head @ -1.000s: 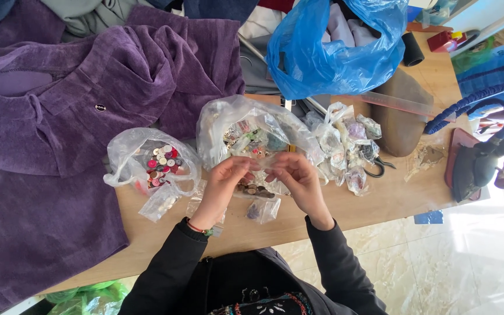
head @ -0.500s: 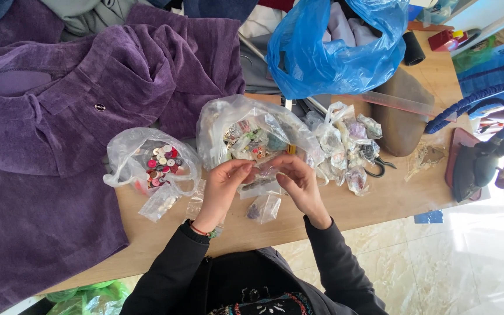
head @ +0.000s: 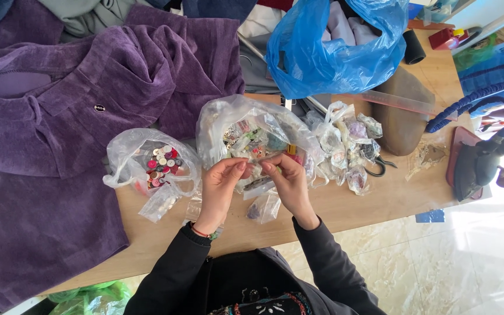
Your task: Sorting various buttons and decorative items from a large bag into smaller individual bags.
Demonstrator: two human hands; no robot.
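Hands meeting near bench [head: 345,204] front edge: left hand [head: 220,189] and right hand [head: 287,184] pinching small clear packet [head: 258,175] between fingertips, likely for inspecting contents. Lying just behind, open button bag [head: 252,134]; left, smaller button bag [head: 156,163] beside purple garment [head: 59,116].

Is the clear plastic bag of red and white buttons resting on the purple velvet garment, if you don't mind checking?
No, the clear plastic bag of red and white buttons lies on the bare wooden table, beside the purple velvet garment.

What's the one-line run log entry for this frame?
left hand: pinching small clear bag | right hand: pinching same bag | behind: large clear bag | left: button bag, purple garment | surface: wooden table
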